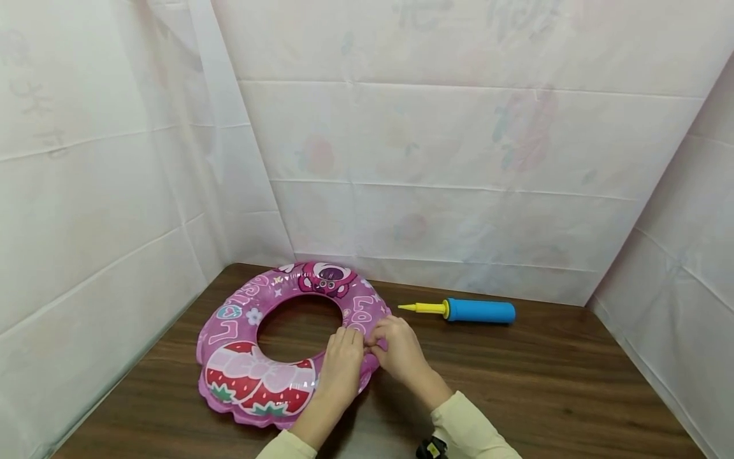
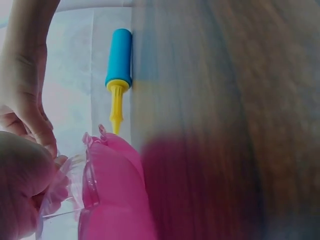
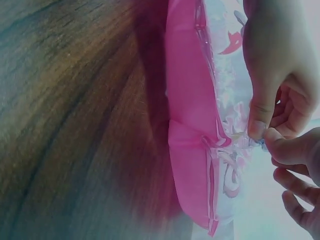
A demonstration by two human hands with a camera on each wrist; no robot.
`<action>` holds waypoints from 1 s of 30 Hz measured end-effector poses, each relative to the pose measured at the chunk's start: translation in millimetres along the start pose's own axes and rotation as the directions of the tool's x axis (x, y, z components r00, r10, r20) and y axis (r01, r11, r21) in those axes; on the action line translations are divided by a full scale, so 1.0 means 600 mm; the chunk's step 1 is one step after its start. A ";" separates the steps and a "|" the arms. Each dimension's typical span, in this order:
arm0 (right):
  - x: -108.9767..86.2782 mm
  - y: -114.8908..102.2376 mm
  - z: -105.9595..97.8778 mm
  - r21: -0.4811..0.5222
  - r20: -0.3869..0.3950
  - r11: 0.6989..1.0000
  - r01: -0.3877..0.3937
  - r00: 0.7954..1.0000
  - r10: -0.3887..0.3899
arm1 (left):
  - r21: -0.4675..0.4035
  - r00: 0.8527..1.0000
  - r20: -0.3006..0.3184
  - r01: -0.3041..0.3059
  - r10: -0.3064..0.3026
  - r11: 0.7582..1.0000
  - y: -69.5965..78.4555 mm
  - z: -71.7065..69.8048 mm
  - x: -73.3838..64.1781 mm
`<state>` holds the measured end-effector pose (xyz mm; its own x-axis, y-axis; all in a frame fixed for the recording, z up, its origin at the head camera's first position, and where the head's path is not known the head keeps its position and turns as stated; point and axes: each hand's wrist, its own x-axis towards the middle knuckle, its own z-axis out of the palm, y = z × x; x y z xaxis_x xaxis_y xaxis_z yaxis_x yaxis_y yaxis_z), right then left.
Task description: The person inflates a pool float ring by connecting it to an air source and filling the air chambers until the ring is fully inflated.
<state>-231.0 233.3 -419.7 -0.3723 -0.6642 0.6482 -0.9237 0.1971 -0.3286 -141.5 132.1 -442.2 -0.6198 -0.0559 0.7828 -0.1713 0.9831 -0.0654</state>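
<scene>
A pink inflatable swim ring [image 1: 241, 312] with strawberry and bear prints lies on the table, plump with air. On its right side, my left hand [image 1: 343, 363] and right hand [image 1: 398, 347] meet fingertip to fingertip. Seen from the right wrist, the left thumb and fingers [image 3: 258, 127] and the right thumb and fingers [image 3: 285, 147] pinch a small clear valve [image 3: 260, 143] standing up from the ring's transparent top. In the left wrist view, the left hand [image 2: 25, 185] partly hides this spot, and the ring's pink side [image 2: 117, 195] bulges below.
Behind and right of the ring, a hand pump [image 1: 480, 311] with blue barrel and yellow nozzle lies on its side, nozzle pointing at the ring. The brown wooden table [image 1: 545, 382] is bounded by white sheets [image 1: 459, 159] at the back and sides.
</scene>
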 end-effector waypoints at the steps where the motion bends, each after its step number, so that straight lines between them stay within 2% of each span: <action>1: 0.000 0.000 0.001 0.002 -0.010 1.000 0.004 1.000 -0.004 | -0.010 1.000 -0.005 0.004 -0.004 1.000 0.000 0.000 0.000; 6: -0.006 0.000 0.009 0.021 -0.069 1.000 0.000 0.998 0.001 | -0.032 1.000 -0.019 0.021 -0.021 0.999 0.000 0.000 -0.002; 12: -0.009 0.003 0.005 0.094 -0.040 0.993 -0.073 0.996 0.077 | -0.055 1.000 -0.007 0.011 -0.012 0.998 -0.002 -0.003 -0.003; 16: -0.013 0.006 -0.003 0.115 -0.016 0.984 -0.134 0.990 0.137 | -0.099 0.999 0.040 0.003 0.000 0.995 -0.004 -0.009 -0.002; 19: -0.017 0.009 -0.004 0.110 0.006 0.981 -0.157 0.987 0.158 | -0.120 0.994 0.105 0.031 -0.019 0.992 -0.006 -0.015 0.001; 22: -0.018 0.010 -0.004 0.100 0.034 0.981 -0.164 0.986 0.161 | -0.145 0.984 0.171 0.082 -0.057 0.986 -0.009 -0.019 0.002; 27: -0.015 0.009 -0.005 0.089 0.085 0.983 -0.161 0.984 0.154 | -0.201 0.953 0.278 0.182 -0.122 0.962 -0.012 -0.032 0.008; 30: -0.015 0.010 -0.006 0.091 0.114 0.983 -0.159 0.982 0.148 | -0.235 0.937 0.323 0.215 -0.132 0.948 -0.020 -0.045 0.009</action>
<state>-233.6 243.4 -425.1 -0.4924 -0.7052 0.5102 -0.8406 0.2333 -0.4888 -121.8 124.7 -420.4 -0.8057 -0.2385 0.5421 -0.1152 0.9610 0.2514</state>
